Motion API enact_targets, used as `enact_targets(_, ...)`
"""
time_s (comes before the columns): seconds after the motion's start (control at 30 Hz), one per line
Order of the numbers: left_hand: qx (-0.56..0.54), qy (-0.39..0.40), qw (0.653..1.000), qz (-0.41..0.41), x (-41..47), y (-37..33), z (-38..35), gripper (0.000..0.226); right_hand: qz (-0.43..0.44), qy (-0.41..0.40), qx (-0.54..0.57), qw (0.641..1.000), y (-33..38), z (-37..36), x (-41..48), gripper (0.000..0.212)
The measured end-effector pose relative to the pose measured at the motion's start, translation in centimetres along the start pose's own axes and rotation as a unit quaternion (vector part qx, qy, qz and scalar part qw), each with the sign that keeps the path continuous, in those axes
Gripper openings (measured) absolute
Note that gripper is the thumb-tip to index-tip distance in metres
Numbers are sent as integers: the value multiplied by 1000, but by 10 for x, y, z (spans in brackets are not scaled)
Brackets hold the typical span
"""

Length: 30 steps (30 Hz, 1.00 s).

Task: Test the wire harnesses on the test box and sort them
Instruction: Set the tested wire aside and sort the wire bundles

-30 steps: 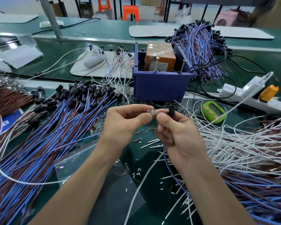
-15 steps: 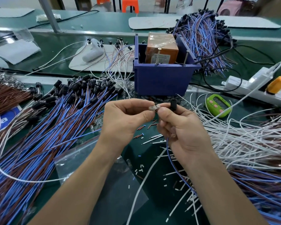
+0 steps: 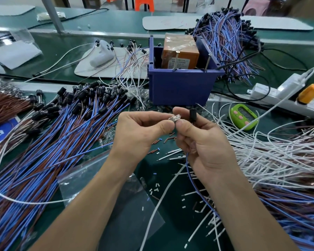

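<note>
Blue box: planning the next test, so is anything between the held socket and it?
Nothing visible does. The black socket in the right hand has open air to the blue box; clear bulbs lie scattered below.

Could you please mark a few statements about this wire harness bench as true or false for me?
1. The left hand and right hand both pinch the clear bulb. True.
2. The orange box stands beside the blue bin. False: it sits inside the bin.
3. The green timer lies to the right of both hands. True.
4. The left hand holds the black socket. False: the right hand holds it.
5. A blue wire hangs down from the right hand. True.
</note>
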<state>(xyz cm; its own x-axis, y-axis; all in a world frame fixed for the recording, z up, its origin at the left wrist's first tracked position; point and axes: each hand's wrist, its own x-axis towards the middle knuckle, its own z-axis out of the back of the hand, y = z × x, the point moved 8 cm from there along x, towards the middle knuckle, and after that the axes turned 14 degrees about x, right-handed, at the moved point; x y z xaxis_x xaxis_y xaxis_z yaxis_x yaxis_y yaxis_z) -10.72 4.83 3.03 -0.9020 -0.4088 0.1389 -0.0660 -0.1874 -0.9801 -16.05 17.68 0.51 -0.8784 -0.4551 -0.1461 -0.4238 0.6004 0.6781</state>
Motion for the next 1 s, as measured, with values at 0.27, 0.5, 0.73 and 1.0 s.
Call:
enact_targets(0.27,185,-68,980,32,3,18,13,22,-26,-44,-21,998,1,9,5,12)
enact_targets(0.5,380,-259,887,47,6,11,73,7,-123,-23,80,989,-19,1,-5,24)
enact_targets(0.73,530,-149,832,65,23,30,69,32,-144,-5,-24,989,-30,3,-7,24)
enact_targets(1.0,550,-149,821,35,21,25,67,37,-132,25,-39,990,-31,1,-4,23)
